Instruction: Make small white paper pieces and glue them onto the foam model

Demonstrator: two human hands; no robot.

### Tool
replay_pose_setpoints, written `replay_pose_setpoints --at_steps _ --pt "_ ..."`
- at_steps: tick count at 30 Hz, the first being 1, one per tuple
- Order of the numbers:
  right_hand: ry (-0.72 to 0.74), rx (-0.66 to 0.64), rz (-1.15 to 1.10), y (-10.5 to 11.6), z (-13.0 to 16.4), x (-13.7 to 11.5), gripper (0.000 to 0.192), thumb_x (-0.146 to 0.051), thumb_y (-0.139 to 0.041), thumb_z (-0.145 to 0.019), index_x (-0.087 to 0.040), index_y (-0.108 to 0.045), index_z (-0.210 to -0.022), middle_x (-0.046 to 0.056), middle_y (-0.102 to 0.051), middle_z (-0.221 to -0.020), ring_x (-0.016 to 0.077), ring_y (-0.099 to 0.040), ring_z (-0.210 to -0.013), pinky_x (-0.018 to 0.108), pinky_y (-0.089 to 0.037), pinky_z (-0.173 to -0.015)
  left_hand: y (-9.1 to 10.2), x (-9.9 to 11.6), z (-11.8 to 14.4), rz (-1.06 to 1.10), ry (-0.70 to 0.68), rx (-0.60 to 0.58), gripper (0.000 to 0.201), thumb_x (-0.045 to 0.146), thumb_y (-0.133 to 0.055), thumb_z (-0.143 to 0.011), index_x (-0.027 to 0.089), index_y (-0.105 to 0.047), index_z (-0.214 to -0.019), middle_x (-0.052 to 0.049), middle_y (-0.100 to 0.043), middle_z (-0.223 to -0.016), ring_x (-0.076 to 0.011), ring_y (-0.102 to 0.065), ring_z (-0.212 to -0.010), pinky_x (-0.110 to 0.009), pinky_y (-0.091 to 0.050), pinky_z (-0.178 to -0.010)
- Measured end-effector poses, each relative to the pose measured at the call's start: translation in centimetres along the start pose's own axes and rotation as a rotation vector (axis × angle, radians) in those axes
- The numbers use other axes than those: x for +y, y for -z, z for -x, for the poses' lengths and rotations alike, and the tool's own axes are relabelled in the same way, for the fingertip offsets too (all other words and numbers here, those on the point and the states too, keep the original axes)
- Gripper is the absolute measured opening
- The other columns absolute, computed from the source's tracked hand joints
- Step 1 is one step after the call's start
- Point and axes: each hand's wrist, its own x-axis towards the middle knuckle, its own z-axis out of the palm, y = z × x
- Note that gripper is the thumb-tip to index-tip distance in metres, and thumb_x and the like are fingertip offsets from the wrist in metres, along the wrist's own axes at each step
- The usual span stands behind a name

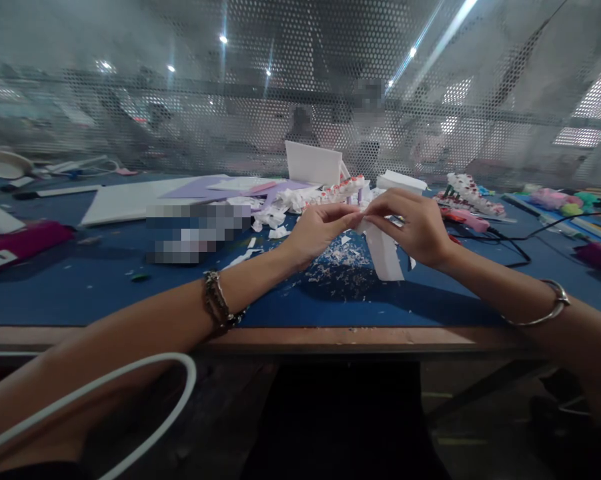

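Note:
My left hand [321,232] and my right hand [411,223] meet over the blue table, thumbs and fingertips pinched together. Between them they grip a strip of white paper [384,253], whose lower end hangs down below my right hand. The spot where the fingertips pinch is small, and its detail is hidden. Beneath the hands lies a scatter of tiny white paper scraps [343,263]. Just behind my left hand are crumpled white papers [293,200] and a white piece dotted with red [337,192].
A blue table [110,293] has a wooden front edge. White and purple sheets [195,189] lie back left, a magenta pouch [25,243] far left. A pink tool with a black cable [473,222] and colourful soft lumps [555,199] are on the right. Perforated metal panel [310,67] stands behind.

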Motion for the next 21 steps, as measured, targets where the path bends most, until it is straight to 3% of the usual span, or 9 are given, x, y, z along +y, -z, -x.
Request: replay_pose_setpoints --at_steps 8,15,21 --pt "-0.211 0.042 -0.244 -0.72 0.18 0.26 0.01 -0.025 -0.056 -0.078 -0.016 -0.056 -0.075 0.001 -0.056 -0.072 0.0099 -0.052 -0.067 0.021 -0.044 -0.059 -0.22 0.21 0.29 -0.097 -0.084 0.064 0.017 0.031 -0.065 -0.067 0.018 -0.069 -0.077 -0.004 -0.067 -0.078 -0.0138 -0.058 -0.074 -0.026 -0.043 -0.071" --pt "-0.263 0.113 -0.292 -1.0 0.19 -0.02 0.009 -0.025 -0.058 -0.075 -0.015 -0.056 -0.074 0.0 -0.055 -0.069 0.0085 -0.052 -0.063 0.02 -0.045 -0.057 -0.55 0.85 0.91 -0.318 -0.244 0.082 0.024 0.032 -0.064 -0.068 0.015 -0.068 -0.086 -0.006 -0.067 -0.084 -0.0161 -0.059 -0.079 -0.026 -0.045 -0.073" --pt "-0.289 0.11 -0.365 -0.91 0.06 0.31 0.011 -0.026 -0.058 -0.075 -0.015 -0.056 -0.075 0.0 -0.055 -0.071 0.0088 -0.051 -0.066 0.02 -0.044 -0.057 -0.45 0.62 0.59 -0.249 -0.191 0.13 0.023 0.031 -0.064 -0.069 0.016 -0.068 -0.086 -0.006 -0.068 -0.084 -0.0159 -0.06 -0.078 -0.027 -0.046 -0.072"
